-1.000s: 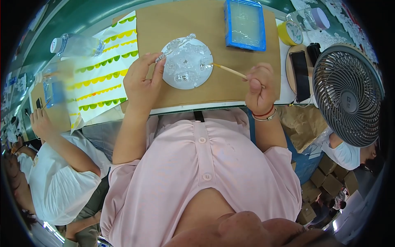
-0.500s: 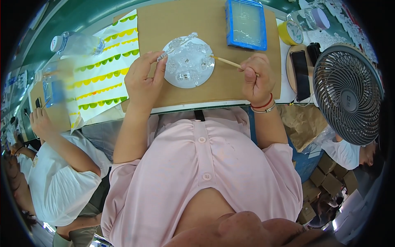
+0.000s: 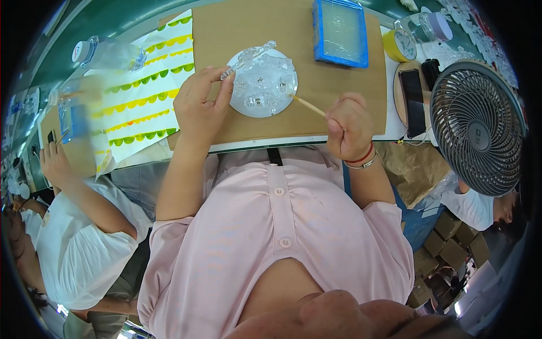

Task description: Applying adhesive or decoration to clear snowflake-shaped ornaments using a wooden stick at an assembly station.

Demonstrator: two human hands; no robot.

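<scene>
My left hand (image 3: 201,101) pinches the near end of a clear beaded piece (image 3: 248,58), which slants over a round white plate (image 3: 262,111). Several small clear pieces (image 3: 261,85) lie on that plate. In the closed fingers of my right hand (image 3: 349,127) is a thin wooden stick (image 3: 309,105), perhaps a brush. Its tip points at the plate's right edge; whether it touches is too small to tell. A blue-framed tray (image 3: 341,35) with a pale, glossy surface lies farther off, beyond my right hand.
A brown cardboard sheet (image 3: 226,22) covers the table before me. To the left are paper with yellow and green scallops (image 3: 149,85), a clear bottle (image 3: 113,53) and a co-worker's hand (image 3: 55,164). Yellow tape (image 3: 400,45), a phone (image 3: 411,101) and a fan (image 3: 479,133) stand right.
My right hand has come nearer to me, and the stick's tip has dropped lower along the plate's right edge. The left hand still pinches the beaded piece, shifted slightly right with the plate.
</scene>
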